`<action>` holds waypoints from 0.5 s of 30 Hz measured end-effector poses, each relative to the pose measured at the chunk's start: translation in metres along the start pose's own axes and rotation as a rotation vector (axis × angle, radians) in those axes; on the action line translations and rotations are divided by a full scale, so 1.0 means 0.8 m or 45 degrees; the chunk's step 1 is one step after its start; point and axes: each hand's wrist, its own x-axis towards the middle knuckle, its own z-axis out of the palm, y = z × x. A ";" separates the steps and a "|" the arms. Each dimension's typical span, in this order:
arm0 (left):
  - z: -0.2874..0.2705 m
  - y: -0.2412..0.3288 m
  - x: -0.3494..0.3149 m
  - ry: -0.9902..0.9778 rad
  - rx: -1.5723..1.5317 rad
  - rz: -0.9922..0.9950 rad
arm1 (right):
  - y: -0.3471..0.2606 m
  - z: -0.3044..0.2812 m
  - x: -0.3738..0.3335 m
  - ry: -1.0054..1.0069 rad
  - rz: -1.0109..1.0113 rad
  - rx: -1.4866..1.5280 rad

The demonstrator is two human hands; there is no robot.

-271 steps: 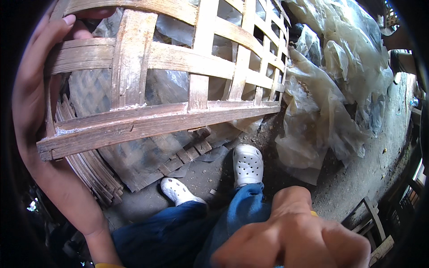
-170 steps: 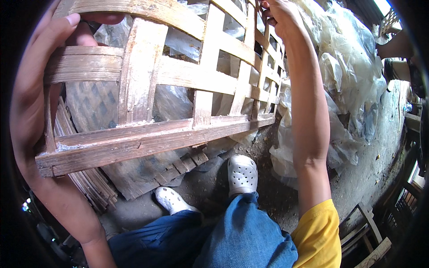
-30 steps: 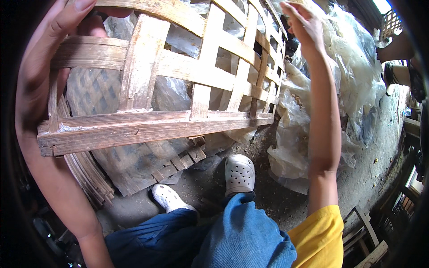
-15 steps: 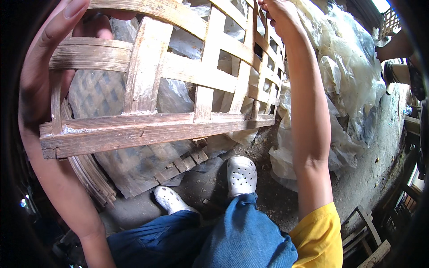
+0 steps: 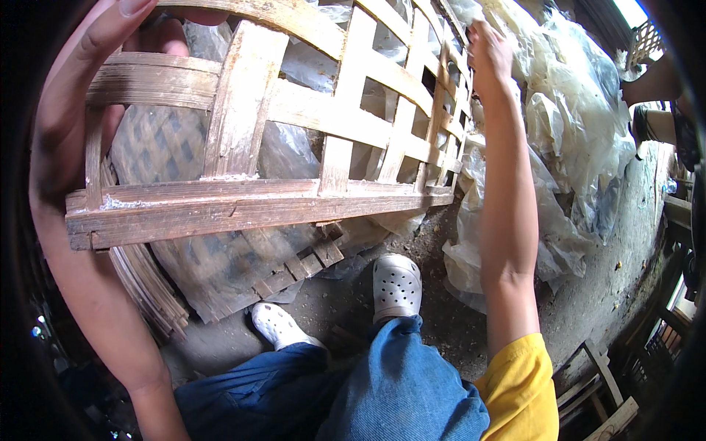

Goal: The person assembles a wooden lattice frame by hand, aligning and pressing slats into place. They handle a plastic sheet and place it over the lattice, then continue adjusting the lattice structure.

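Observation:
A woven bamboo panel [image 5: 257,213] with a wooden rail along its lower edge is held up in front of me, tilted. Its flat strips cross with open gaps between them. My left hand [image 5: 62,117] wraps the panel's left end, thumb in front and fingertips showing through a gap. At the far right edge, my right hand [image 5: 489,59] has its fingers curled closed against the panel's rim; their exact hold is partly hidden. White residue marks the rail's upper side near the strip ends.
Behind the panel lie stacked woven sheets [image 5: 213,272] on the ground. Crumpled clear plastic [image 5: 559,140] is heaped at the right. White clogs [image 5: 397,287] are on my feet. A wooden frame [image 5: 603,375] rests at lower right; another person's arm [image 5: 654,81] shows at far right.
My right hand has shifted right and nearer along the panel's edge. The panel's lower rail has risen slightly, while my left hand keeps its hold.

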 end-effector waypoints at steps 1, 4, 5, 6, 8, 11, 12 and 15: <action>0.003 0.004 -0.001 0.007 0.041 0.041 | 0.012 -0.005 0.004 -0.003 0.032 0.057; 0.014 -0.003 0.001 -0.003 0.068 0.106 | 0.045 -0.043 0.009 0.014 0.004 -0.135; 0.016 -0.010 0.005 -0.012 0.071 0.125 | 0.049 -0.049 0.002 0.096 -0.170 -0.293; 0.020 -0.017 0.009 -0.019 0.066 0.134 | 0.054 -0.054 -0.006 0.176 -0.342 -0.453; 0.017 -0.007 0.006 -0.015 0.114 0.154 | 0.052 -0.045 -0.011 0.240 -0.642 -0.615; -0.005 -0.013 0.006 -0.011 0.200 0.220 | 0.022 -0.019 -0.031 0.144 -0.779 -0.617; -0.017 -0.014 0.007 -0.007 0.254 0.271 | 0.018 -0.011 -0.025 0.162 -0.935 -0.704; -0.033 -0.059 0.037 0.019 0.489 0.614 | 0.018 -0.013 -0.007 0.294 -1.315 -0.808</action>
